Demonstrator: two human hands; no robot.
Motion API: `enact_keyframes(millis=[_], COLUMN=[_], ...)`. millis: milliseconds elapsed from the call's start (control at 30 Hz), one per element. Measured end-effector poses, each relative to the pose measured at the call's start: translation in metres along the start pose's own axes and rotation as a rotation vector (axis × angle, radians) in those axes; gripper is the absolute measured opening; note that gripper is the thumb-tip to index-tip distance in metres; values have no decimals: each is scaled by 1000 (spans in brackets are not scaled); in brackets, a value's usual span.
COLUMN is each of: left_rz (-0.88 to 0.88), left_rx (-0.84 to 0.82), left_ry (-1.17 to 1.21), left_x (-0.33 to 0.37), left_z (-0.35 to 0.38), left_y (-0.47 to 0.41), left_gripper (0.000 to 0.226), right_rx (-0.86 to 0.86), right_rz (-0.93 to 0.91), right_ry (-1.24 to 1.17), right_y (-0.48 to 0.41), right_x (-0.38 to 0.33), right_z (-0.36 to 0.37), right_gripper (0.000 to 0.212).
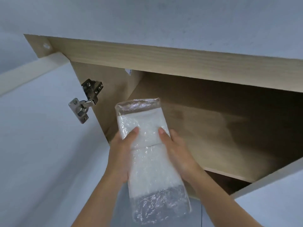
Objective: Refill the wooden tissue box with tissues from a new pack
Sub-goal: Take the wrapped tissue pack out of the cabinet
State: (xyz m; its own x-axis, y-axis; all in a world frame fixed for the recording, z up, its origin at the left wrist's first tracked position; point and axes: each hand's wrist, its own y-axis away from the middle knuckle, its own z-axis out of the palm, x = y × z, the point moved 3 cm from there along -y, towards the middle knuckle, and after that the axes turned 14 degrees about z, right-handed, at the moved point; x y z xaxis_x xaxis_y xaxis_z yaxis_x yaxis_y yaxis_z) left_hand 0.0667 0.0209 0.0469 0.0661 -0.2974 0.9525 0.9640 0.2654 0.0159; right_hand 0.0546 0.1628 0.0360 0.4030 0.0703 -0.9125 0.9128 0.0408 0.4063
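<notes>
A new tissue pack [148, 161], white tissues in clear crinkled plastic, is held up in front of an open wall cupboard [213, 128]. My left hand [121, 153] grips its left edge with the thumb across the front. My right hand [178, 151] grips the right edge, thumb also on the front. The pack stands lengthwise, its top end level with the cupboard's lower shelf space. The wooden tissue box is not in view.
The cupboard's white door [41, 136] stands open at the left on a metal hinge [85, 100]. A wooden shelf [229, 174] runs inside the cupboard at lower right. Another white door [278, 185] is at the right. Pale wall and ceiling surround it.
</notes>
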Motion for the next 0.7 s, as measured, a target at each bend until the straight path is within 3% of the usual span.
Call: enact_keyframes(millis=[167,300,400,600,700], left_rz=[63,68,99,151,187], left_rx=[99,136,171,197,173], left_ry=[-139,-132,-132,-103,-82], left_x=[37,77,113,195,241], left_z=[-13,-20,-24,-16,4], left_y=[32,61,85,126,130], left_gripper=[21,20,11,19,23], right_rx=[3,-21,-9,-50,-70], right_rz=[-71,-115,-153,-180,-193], right_ry=[98,172,225,237,198], right_y=[45,85,120,187,210], right_x=[-19,-43,-67,-125,-172], right_z=[12,22,28,32,23], right_gripper=[59,39,40,64,53])
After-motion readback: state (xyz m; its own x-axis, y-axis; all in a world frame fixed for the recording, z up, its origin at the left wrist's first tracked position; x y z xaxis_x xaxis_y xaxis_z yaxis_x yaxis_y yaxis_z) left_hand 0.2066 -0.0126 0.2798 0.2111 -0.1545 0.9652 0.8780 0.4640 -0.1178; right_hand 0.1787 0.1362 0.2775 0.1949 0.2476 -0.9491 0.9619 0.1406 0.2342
